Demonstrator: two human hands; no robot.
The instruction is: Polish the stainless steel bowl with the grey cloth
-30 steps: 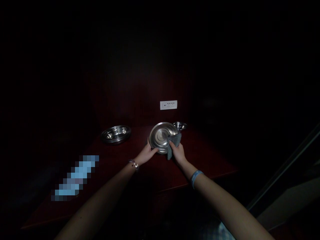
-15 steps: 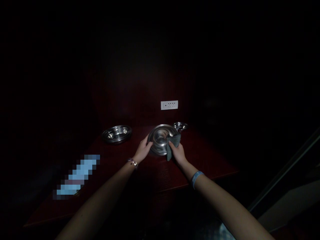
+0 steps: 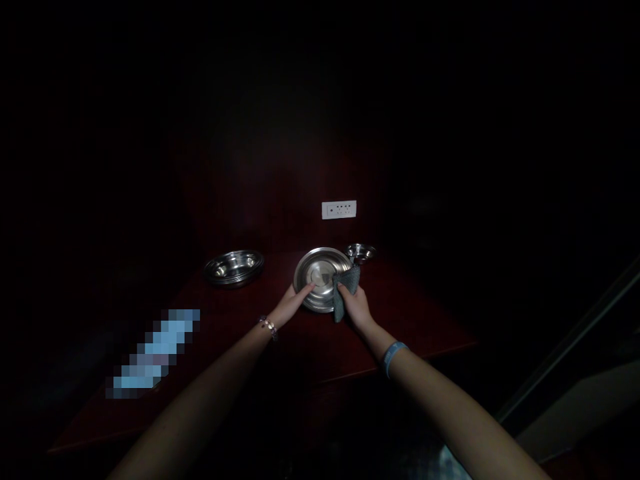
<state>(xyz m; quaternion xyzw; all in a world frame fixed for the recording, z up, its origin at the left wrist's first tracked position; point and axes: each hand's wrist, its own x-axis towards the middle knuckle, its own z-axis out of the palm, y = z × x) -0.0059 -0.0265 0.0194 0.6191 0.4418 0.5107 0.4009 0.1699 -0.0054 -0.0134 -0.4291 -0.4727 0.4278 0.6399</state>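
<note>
A shiny stainless steel bowl (image 3: pixel 320 257), wide and shallow, is held tilted with its inside facing me above the dark red table (image 3: pixel 400 313). My left hand (image 3: pixel 293 301) grips its left edge, thumb reaching over the rim onto the inside. On the opposite side, my right hand (image 3: pixel 356 303) is closed on a grey-green cloth (image 3: pixel 346 287), which lies over the bowl's right rim. The fingers behind the bowl and cloth are hidden. Just behind the cloth stands a smaller metal bowl (image 3: pixel 363 252), partly covered by it.
A stack of metal bowls (image 3: pixel 234 268) sits at the table's left rear. A pixelated light-blue object (image 3: pixel 157 353) lies near the left front. A white socket panel (image 3: pixel 339 210) is on the back wall. The surroundings are very dark.
The steel bowl has turned in my hands, and its inside with a flat round base now shows sharply. My left thumb has moved further in over the rim.
</note>
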